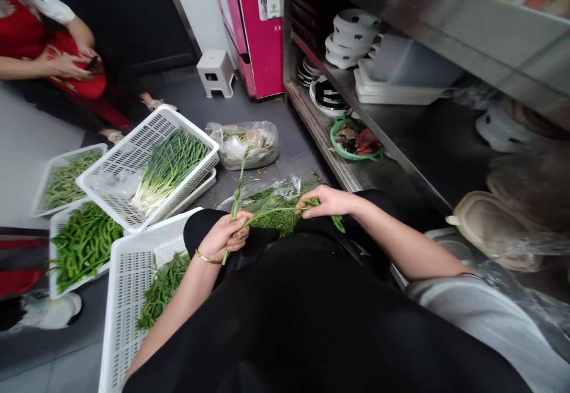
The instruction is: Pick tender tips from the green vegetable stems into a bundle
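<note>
My left hand (225, 234) is closed around long green vegetable stems (238, 194), one of which stands upright out of the fist. Another stem (274, 209) stretches across to my right hand (328, 201), whose fingers pinch its far end together with a bit of green leaf. Below and beyond both hands lies a heap of loose greens (278, 222) on clear plastic. At my left, a white basket (122, 286) holds leafy picked greens (165, 286).
White baskets hold scallions (171, 164), green peppers (86, 244) and green beans (71, 178). A plastic bag of scraps (244, 143) sits ahead. Metal shelves (383, 126) with dishes and a green colander (356, 155) line the right. A person in a red apron (57, 60) is at the left, holding a phone.
</note>
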`<action>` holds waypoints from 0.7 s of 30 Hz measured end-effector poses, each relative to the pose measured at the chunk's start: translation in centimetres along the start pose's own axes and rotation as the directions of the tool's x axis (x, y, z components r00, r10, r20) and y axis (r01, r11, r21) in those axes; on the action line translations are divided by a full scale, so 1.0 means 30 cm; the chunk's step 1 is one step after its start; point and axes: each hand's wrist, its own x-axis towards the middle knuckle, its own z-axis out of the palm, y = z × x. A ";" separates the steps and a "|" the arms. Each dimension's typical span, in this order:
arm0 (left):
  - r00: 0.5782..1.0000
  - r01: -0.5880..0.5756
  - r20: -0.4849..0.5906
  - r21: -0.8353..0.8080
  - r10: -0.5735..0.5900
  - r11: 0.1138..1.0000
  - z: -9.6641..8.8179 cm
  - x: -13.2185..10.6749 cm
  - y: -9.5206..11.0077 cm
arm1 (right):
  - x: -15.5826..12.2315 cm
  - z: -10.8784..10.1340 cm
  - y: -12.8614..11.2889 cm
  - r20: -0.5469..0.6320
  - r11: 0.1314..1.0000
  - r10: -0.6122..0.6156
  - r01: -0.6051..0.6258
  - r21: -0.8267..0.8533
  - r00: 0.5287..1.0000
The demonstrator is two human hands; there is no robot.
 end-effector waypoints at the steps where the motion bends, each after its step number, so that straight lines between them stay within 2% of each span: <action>1: 1.000 0.009 0.013 0.003 -0.009 1.000 0.002 0.001 0.000 | 0.001 -0.002 -0.003 0.014 0.997 0.002 -0.003 0.076 1.000; 3: 0.999 0.033 0.017 0.043 -0.033 0.999 0.012 0.003 -0.004 | 0.017 0.003 -0.015 0.047 0.996 0.021 -0.025 0.090 0.999; 5: 0.998 0.061 -0.005 0.115 -0.061 0.991 0.026 0.004 -0.010 | 0.047 0.016 -0.035 0.099 0.999 0.036 -0.034 -0.023 0.994; 8: 0.997 0.066 -0.054 0.206 -0.056 0.976 0.046 -0.006 -0.017 | 0.088 0.031 -0.057 0.138 0.985 0.007 0.017 -0.171 0.990; 10: 0.998 0.044 -0.059 0.245 -0.030 0.969 0.051 -0.022 -0.019 | 0.095 0.028 -0.049 0.115 0.991 -0.044 0.058 -0.117 0.992; 12: 0.999 0.031 -0.051 0.264 -0.018 0.964 0.045 -0.039 -0.019 | 0.081 0.019 -0.024 0.004 0.995 -0.062 0.061 0.082 0.998; 13: 0.998 0.024 -0.054 0.262 -0.010 0.965 0.040 -0.045 -0.018 | 0.069 0.014 -0.008 -0.107 0.974 -0.037 0.060 0.219 0.994; 14: 0.998 0.016 -0.067 0.253 0.001 0.967 0.035 -0.047 -0.019 | 0.057 0.011 0.005 -0.245 0.933 0.017 0.072 0.352 0.969; 15: 0.996 0.008 -0.090 0.238 0.014 0.971 0.030 -0.046 -0.020 | 0.044 0.010 0.014 -0.385 0.883 0.092 0.103 0.458 0.918; 16: 0.992 0.000 -0.122 0.225 0.028 0.974 0.026 -0.041 -0.021 | 0.035 0.012 0.016 -0.510 0.843 0.168 0.146 0.519 0.844; 17: 0.987 0.001 -0.154 0.223 0.035 0.975 0.025 -0.033 -0.023 | 0.029 0.018 0.010 -0.601 0.832 0.209 0.182 0.524 0.772; 18: 0.983 0.011 -0.181 0.231 0.032 0.973 0.027 -0.022 -0.025 | 0.029 0.027 -0.003 -0.654 0.859 0.192 0.198 0.473 0.732; 19: 0.980 0.029 -0.198 0.247 0.022 0.969 0.032 -0.011 -0.027 | 0.034 0.039 -0.022 -0.669 0.911 0.117 0.189 0.366 0.734; 20: 0.979 0.046 -0.203 0.266 0.009 0.963 0.039 0.001 -0.028 | 0.046 0.054 -0.045 -0.641 0.963 0.005 0.168 0.209 0.768; 21: 0.980 0.060 -0.197 0.287 -0.002 0.956 0.048 0.011 -0.029 | 0.062 0.070 -0.068 -0.562 0.988 -0.116 0.153 0.019 0.819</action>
